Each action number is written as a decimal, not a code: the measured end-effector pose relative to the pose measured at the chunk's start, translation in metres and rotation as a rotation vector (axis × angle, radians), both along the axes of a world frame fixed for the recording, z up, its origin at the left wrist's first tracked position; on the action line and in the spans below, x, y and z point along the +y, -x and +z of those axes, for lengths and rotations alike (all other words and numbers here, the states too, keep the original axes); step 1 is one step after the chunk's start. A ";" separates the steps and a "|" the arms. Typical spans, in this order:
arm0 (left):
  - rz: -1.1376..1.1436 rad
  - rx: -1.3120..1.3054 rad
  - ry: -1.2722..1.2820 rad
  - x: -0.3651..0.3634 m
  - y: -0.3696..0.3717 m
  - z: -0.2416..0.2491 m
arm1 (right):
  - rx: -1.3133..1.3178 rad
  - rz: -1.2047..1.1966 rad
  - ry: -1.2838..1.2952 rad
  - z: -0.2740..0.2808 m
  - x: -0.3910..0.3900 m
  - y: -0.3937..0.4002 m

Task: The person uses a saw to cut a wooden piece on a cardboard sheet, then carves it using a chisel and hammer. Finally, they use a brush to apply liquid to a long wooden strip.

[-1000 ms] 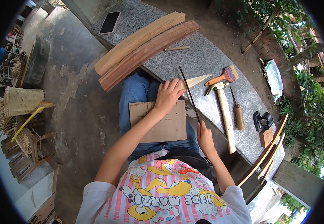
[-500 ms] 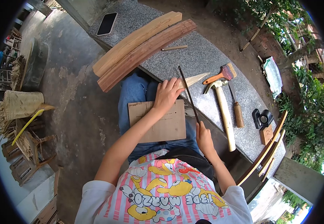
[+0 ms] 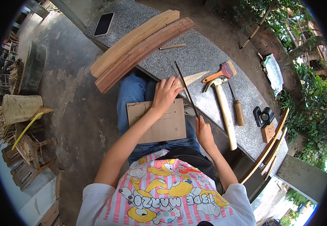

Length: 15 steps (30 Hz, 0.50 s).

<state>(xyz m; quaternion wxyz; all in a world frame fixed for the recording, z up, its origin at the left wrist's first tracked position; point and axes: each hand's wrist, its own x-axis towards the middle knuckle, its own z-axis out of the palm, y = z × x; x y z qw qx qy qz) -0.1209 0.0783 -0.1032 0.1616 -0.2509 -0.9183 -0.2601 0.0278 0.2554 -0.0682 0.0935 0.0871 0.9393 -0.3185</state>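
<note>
My left hand [image 3: 166,93] is closed over the wide end of a pale, pointed piece of wood [image 3: 195,77] at the edge of the granite bench. My right hand [image 3: 204,132] grips the near end of a thin dark file [image 3: 186,89], whose far part crosses the wood close to my left fingers. Whether it has a handle is hidden in my fist. On my lap lies a flat brown board [image 3: 159,126] with small marks. Right of the wood's tip are a paintbrush [image 3: 220,72], a claw hammer [image 3: 225,113] and a wooden-handled blade [image 3: 239,113].
Two curved wooden pieces [image 3: 133,41] [image 3: 144,54] overhang the granite bench [image 3: 205,52] at left. A phone [image 3: 104,24] and a short stick [image 3: 173,46] lie on it. A black device [image 3: 264,116], a wood block [image 3: 268,133] and curved strips [image 3: 267,154] sit at the right end.
My right hand and the file have shifted slightly up and left in view, with the file drawn across the wood. My left hand keeps its hold; the whole view has shifted a little.
</note>
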 end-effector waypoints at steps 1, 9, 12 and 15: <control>0.001 0.040 0.001 0.000 0.001 -0.001 | 0.004 -0.002 -0.001 -0.001 -0.003 0.012; 0.000 0.017 0.008 0.000 -0.001 -0.001 | -0.007 -0.018 0.012 0.004 -0.003 -0.007; 0.001 0.025 0.004 0.001 -0.002 -0.001 | -0.016 -0.050 0.029 0.000 -0.005 -0.007; 0.017 0.092 0.035 0.001 0.000 -0.002 | 0.012 -0.043 0.044 -0.002 -0.013 0.023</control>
